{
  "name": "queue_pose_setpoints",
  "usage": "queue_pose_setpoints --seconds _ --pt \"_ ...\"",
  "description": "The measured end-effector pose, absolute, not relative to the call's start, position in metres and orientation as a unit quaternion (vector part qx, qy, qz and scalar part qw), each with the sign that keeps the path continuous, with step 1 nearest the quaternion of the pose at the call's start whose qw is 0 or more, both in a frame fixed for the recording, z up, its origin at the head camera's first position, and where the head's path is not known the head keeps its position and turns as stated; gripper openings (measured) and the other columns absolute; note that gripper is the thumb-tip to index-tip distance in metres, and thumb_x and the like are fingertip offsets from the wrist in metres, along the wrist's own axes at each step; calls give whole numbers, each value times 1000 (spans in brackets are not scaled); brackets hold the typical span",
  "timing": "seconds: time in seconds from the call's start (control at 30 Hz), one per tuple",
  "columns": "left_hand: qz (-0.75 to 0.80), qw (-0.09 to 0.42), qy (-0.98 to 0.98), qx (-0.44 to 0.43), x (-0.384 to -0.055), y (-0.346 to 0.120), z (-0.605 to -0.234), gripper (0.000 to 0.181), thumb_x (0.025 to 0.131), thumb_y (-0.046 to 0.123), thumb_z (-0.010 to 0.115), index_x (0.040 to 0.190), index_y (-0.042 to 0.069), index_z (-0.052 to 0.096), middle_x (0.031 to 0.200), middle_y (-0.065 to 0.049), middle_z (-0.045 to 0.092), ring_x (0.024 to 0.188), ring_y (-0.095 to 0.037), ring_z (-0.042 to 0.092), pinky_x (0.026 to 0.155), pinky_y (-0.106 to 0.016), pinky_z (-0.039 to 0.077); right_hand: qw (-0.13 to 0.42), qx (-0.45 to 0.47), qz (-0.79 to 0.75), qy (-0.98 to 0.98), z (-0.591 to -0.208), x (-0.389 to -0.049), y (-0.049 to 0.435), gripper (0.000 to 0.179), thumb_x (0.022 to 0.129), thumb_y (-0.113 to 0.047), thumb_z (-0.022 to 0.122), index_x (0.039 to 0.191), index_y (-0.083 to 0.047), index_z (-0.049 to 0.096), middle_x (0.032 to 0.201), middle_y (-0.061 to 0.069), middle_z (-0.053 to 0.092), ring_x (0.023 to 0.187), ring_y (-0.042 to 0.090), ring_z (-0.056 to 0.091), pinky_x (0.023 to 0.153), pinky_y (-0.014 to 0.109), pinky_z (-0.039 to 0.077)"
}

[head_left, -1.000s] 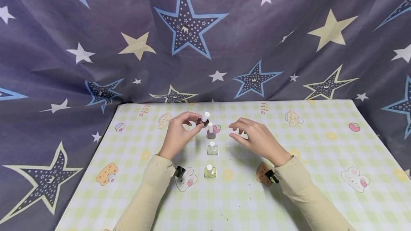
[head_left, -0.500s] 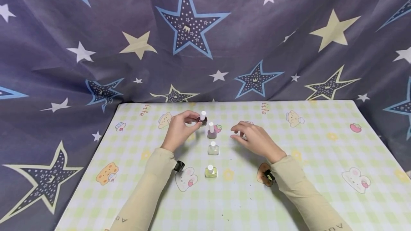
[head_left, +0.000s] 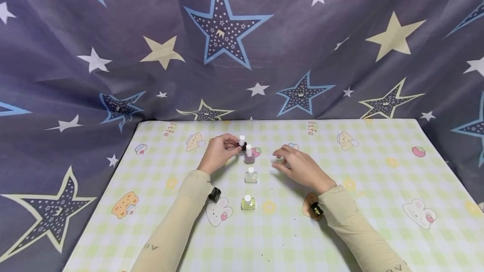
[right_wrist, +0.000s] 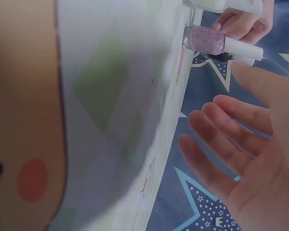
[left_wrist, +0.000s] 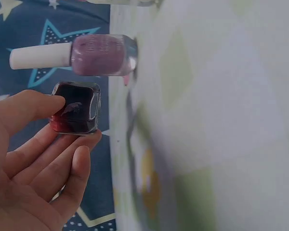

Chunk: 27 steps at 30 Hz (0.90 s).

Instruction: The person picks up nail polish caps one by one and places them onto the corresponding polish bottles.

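My left hand (head_left: 219,153) pinches a dark red nail polish bottle (left_wrist: 77,108) between thumb and fingers. Its white cap (head_left: 242,139) points up, behind a purple nail polish bottle (head_left: 249,156). In the left wrist view the dark bottle's base looks slightly off the tablecloth. The purple bottle stands upright, apart from the fingers. Nearer me a clear whitish bottle (head_left: 251,176) and a yellow-green bottle (head_left: 248,203) stand in line with it. To the right of this row, my right hand (head_left: 302,167) hovers with relaxed, loosely bent fingers and holds nothing.
A green-and-white checked tablecloth (head_left: 181,230) with printed cartoon figures covers the table. Behind it hangs a dark star-patterned cloth (head_left: 287,41). Small dark specks lie on the tablecloth near the front middle. Black straps (head_left: 214,194) sit at the wrists.
The left hand first drew the dark red bottle slightly left, then moved it right and lower, to just behind the purple bottle. The right hand has barely moved.
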State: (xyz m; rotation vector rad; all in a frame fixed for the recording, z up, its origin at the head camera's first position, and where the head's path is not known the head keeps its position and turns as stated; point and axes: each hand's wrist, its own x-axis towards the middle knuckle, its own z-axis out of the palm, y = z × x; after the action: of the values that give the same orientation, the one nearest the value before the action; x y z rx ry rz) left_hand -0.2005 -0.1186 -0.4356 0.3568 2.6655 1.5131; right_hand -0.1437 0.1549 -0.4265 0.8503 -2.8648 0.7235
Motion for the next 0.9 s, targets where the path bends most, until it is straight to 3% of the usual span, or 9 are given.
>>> queue_pose_setpoints --seconds 0.73,0.9 --pt "488 70 860 129 -214 -115 -456 21 88 7 75 106 1 69 103 -12 72 96 -23 70 87 -30 56 13 285 224 -932 -433 -141 156 37 98 -32 64 123 -5 65 113 8 63 86 15 61 73 36 54" --pt "481 69 863 137 -212 -115 -455 31 87 8 76 116 0 66 109 -12 71 102 -24 68 91 -33 55 10 279 226 -933 -431 -141 157 37 98 -32 64 123 -5 65 113 8 63 88 16 62 74 36 54"
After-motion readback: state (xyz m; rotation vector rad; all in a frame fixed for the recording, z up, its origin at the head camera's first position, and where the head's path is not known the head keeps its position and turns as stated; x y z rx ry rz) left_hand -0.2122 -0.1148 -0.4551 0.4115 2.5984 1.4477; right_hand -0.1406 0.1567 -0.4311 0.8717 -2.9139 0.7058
